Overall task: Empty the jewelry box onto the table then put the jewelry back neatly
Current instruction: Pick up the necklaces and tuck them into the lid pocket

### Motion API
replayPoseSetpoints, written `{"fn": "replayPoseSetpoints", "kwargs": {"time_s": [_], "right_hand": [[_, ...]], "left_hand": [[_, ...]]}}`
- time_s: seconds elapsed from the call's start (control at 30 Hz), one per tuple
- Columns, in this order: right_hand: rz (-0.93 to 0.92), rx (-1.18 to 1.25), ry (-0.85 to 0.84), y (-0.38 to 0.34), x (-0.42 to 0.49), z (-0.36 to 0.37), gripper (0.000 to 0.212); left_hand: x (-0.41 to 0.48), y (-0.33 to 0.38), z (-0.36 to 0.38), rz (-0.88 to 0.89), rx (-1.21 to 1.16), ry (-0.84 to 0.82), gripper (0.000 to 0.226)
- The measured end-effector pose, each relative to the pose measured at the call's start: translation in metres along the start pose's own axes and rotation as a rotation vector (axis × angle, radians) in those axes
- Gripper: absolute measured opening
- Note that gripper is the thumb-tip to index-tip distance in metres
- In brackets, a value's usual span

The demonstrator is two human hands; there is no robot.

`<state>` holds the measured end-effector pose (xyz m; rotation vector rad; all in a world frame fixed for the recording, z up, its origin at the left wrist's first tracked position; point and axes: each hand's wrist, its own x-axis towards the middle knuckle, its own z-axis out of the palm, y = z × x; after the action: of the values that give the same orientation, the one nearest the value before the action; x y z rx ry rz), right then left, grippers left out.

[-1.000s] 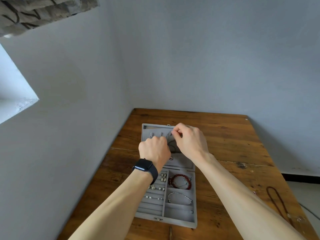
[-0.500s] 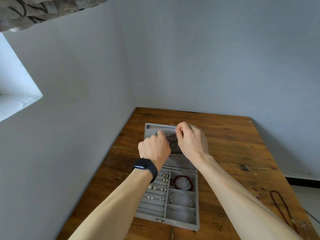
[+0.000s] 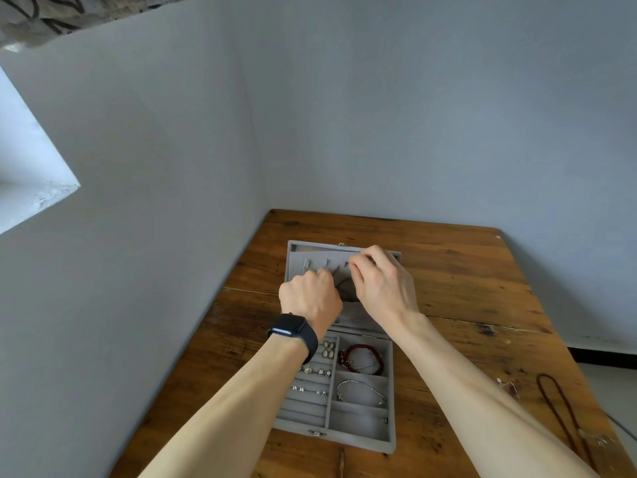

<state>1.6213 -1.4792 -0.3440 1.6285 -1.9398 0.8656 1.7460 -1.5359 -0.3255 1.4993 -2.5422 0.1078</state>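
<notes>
Pinching, right grip: the right grip [image 3: 382,284] hovers over the far half of the lid, thumb and forefinger pressed together on the top of a thin dark cord loop [image 3: 345,288]; the other fingers are curled.
Left grip: the left grip [image 3: 310,298] is balled into a loose fist just beside the loop, thumb tip at the lid lining. I cannot tell whether it holds anything.
Wrist: a black rectangular smartwatch [image 3: 291,331] on a matte black strap.
Box: a grey flock-lined jewelry box [image 3: 362,443] stands open mid-bench, base toward the near edge, with a small metal clasp [image 3: 317,432] on its front wall.
Lid: the flat grey lid [image 3: 300,260] lies back toward the far edge, carrying the loop.
Left half of base: padded ridged rolls with small silver earrings [image 3: 315,371] tucked between them.
Right half of base: a round red bead bracelet [image 3: 360,358] in the far compartment, with a thin silver bangle [image 3: 360,389] in the one nearer.
Bench: a worn brown plank bench [image 3: 465,288], grainy and knotted.
Right edge: a long brown cord necklace [image 3: 545,376] lies near the near-right corner, with a small silver piece [image 3: 506,384] beside it.
</notes>
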Motion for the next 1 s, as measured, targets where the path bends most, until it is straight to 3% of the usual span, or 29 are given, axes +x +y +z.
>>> {"fn": "replayPoseSetpoints", "kwargs": {"time_s": [0.17, 0.43, 0.57, 0.77, 0.9, 1.0], "right_hand": [[-0.029, 0.054, -0.174, 0.005, -0.013, -0.001, 0.007], [0.186, 0.377, -0.309, 0.005, -0.043, -0.014, 0.022], [0.206, 0.442, -0.278, -0.003, -0.045, -0.014, 0.024], [0.236, 0.293, -0.202, -0.005, -0.041, -0.009, 0.025], [0.227, 0.313, -0.252, -0.011, -0.039, -0.005, 0.018], [0.227, 0.244, -0.215, -0.011, -0.035, -0.004, 0.016]], "left_hand": [[-0.002, 0.004, 0.003, -0.037, -0.07, -0.044, 0.018], [0.004, -0.001, -0.003, -0.317, -0.617, -0.194, 0.027], [0.003, 0.006, -0.008, -0.344, -0.709, -0.212, 0.025], [0.004, 0.002, -0.012, -0.415, -0.871, -0.243, 0.022], [0.006, -0.001, -0.012, -0.428, -0.959, -0.27, 0.028], [0.005, -0.001, -0.015, -0.366, -0.876, -0.263, 0.025]]}}
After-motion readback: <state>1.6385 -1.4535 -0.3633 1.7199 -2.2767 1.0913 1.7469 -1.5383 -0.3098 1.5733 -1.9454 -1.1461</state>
